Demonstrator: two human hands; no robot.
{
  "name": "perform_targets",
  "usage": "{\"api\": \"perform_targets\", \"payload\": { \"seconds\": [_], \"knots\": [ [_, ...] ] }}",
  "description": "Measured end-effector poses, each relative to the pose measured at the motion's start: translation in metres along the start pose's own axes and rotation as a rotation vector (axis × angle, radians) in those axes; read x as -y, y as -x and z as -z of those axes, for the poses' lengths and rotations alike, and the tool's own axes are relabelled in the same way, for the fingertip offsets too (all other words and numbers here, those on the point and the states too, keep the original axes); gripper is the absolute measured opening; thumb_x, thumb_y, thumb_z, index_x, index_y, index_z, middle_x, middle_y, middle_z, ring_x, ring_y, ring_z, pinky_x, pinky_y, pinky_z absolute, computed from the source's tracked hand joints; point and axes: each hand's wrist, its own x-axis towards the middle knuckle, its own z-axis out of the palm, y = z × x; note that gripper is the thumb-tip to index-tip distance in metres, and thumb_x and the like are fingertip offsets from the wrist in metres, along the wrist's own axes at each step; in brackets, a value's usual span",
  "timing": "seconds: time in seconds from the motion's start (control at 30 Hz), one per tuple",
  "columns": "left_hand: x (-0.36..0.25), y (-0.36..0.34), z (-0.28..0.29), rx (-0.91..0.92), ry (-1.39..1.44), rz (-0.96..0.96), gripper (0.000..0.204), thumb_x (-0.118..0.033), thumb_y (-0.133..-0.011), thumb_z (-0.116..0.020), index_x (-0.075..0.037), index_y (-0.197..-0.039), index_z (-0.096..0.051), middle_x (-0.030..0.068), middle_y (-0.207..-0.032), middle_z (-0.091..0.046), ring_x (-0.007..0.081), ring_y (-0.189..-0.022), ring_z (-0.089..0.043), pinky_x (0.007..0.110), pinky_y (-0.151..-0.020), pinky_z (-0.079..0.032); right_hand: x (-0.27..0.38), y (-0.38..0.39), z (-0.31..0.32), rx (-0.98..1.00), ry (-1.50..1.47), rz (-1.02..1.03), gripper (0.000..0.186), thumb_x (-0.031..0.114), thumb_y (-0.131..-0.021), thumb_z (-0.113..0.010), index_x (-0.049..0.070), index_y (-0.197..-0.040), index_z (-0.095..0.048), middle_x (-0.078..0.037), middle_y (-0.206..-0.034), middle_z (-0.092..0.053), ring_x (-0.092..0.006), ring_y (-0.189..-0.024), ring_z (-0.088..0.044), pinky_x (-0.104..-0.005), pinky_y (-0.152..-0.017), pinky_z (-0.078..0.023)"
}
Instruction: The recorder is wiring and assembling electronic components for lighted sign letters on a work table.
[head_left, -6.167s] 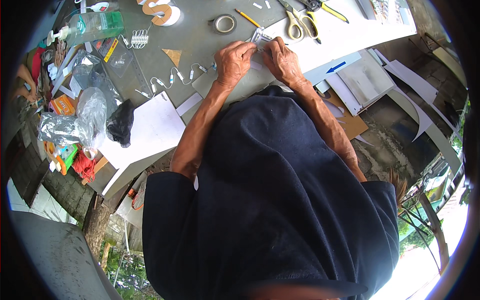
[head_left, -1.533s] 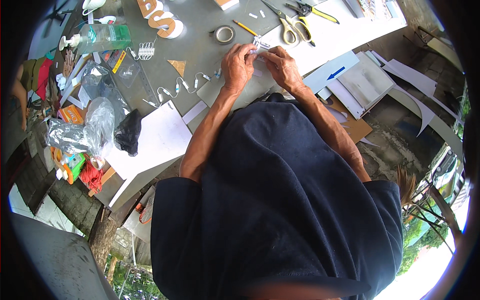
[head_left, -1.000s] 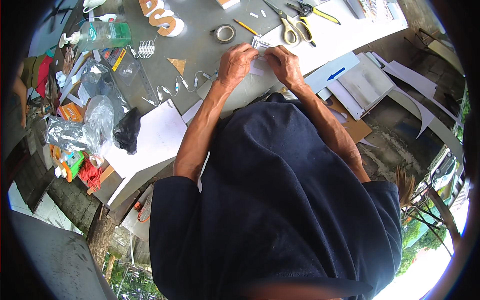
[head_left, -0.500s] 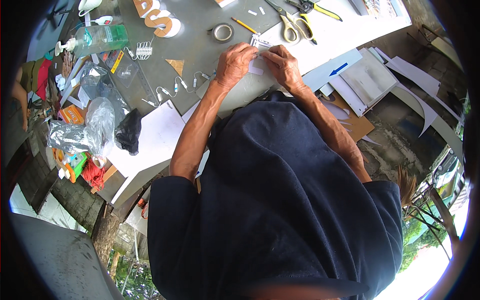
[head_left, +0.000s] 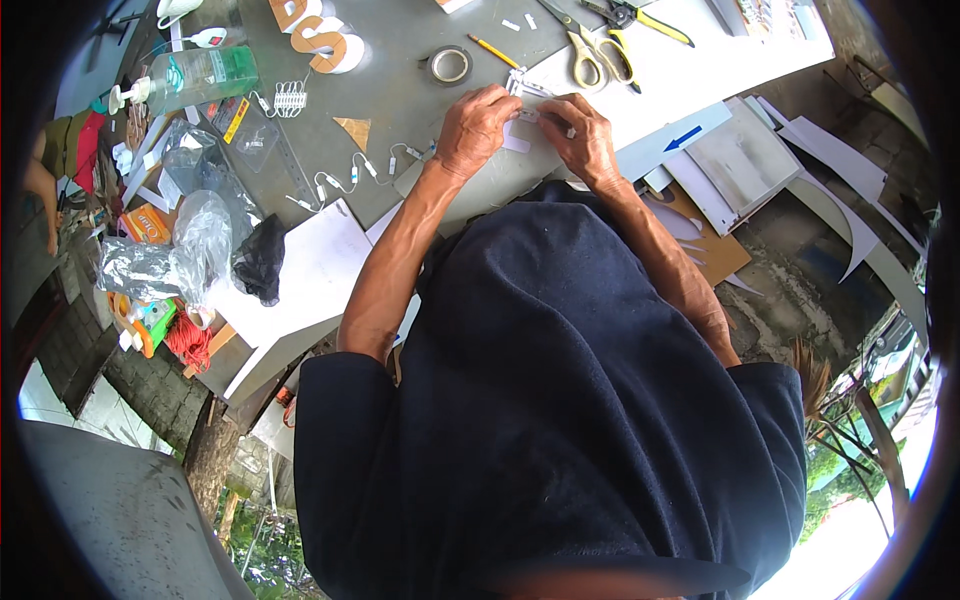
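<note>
A string of small white LED modules [head_left: 355,172] on thin wire runs across the grey tabletop and up behind my left wrist. My left hand [head_left: 474,128] is closed, its thumb and fingertips pinched at a white LED module [head_left: 527,115] between the hands. My right hand [head_left: 582,138] sits just to the right, fingers curled together; a small white bit shows at them, too small to name. Beyond the fingertips are more small white modules [head_left: 516,82]. A pale strip [head_left: 516,142] lies just below the hands.
Past the hands lie a tape roll [head_left: 449,66], a pencil [head_left: 491,50], scissors [head_left: 587,68] and yellow-handled pliers [head_left: 640,18] on or beside a white sheet. At left are cut-out letters [head_left: 325,45], a green-liquid pump bottle [head_left: 205,78] and plastic bags [head_left: 200,240]. Boards [head_left: 745,165] lean at right.
My right hand has moved slightly to the right, widening the gap between the hands, and a white module now shows there. The left hand stays nearly in place. The view has shifted slightly.
</note>
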Motion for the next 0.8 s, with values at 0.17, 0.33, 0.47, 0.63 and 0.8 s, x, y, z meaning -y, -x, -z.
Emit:
{"api": "perform_targets", "payload": {
  "seconds": [0.17, 0.33, 0.47, 0.63, 0.8],
  "knots": [
    [-0.002, -0.001, 0.000, -0.004, 0.022, -0.003, 0.007, -0.001, -0.082, -0.065, -0.007, -0.085, -0.064, 0.0067, -0.084, -0.063, 0.0294, -0.080, -0.063, 0.041, -0.074, -0.051, -0.010, 0.000, -0.008, -0.027, 0.082, 0.192, 0.018, 0.007, -0.085, -0.073, 0.004, -0.103, -0.073, -0.012, -0.098, -0.066, -0.0302, -0.087, -0.067, -0.0389, -0.077, -0.055],
    [-0.002, -0.001, 0.000, 0.000, 0.039, 0.018, 0.009, 0.000, -0.080, -0.066, -0.006, -0.086, -0.065, 0.0068, -0.084, -0.063, 0.0295, -0.080, -0.064, 0.041, -0.074, -0.051, -0.008, -0.006, -0.011, -0.014, 0.112, 0.200, 0.017, 0.007, -0.085, -0.072, 0.004, -0.102, -0.073, -0.012, -0.097, -0.065, -0.0311, -0.089, -0.065, -0.0395, -0.079, -0.054],
    [0.000, -0.002, -0.002, -0.004, 0.038, 0.025, 0.010, 0.001, -0.079, -0.067, -0.006, -0.086, -0.065, 0.0070, -0.084, -0.063, 0.0296, -0.081, -0.064, 0.041, -0.074, -0.051, -0.006, -0.010, -0.010, 0.035, 0.127, 0.165, 0.018, 0.009, -0.084, -0.070, 0.004, -0.102, -0.072, -0.012, -0.094, -0.063, -0.0309, -0.090, -0.065, -0.0406, -0.078, -0.054],
    [-0.006, -0.005, 0.001, 0.023, 0.005, 0.052, 0.011, 0.003, -0.078, -0.067, -0.005, -0.086, -0.065, 0.0076, -0.085, -0.063, 0.0303, -0.082, -0.064, 0.041, -0.073, -0.052, -0.001, -0.012, -0.009, 0.058, 0.228, 0.193, 0.015, 0.011, -0.085, -0.069, 0.006, -0.099, -0.070, -0.011, -0.094, -0.062, -0.0313, -0.091, -0.064, -0.0422, -0.078, -0.054],
    [-0.008, -0.008, 0.005, 0.076, 0.027, 0.093, 0.014, 0.002, -0.080, -0.069, -0.005, -0.092, -0.066, 0.0082, -0.090, -0.065, 0.0315, -0.087, -0.065, 0.041, -0.076, -0.052, 0.001, -0.014, -0.007, 0.086, 0.271, 0.196, 0.012, 0.012, -0.086, -0.068, 0.006, -0.096, -0.069, -0.011, -0.095, -0.062, -0.0320, -0.092, -0.064, -0.0431, -0.077, -0.054]
  ]
}}
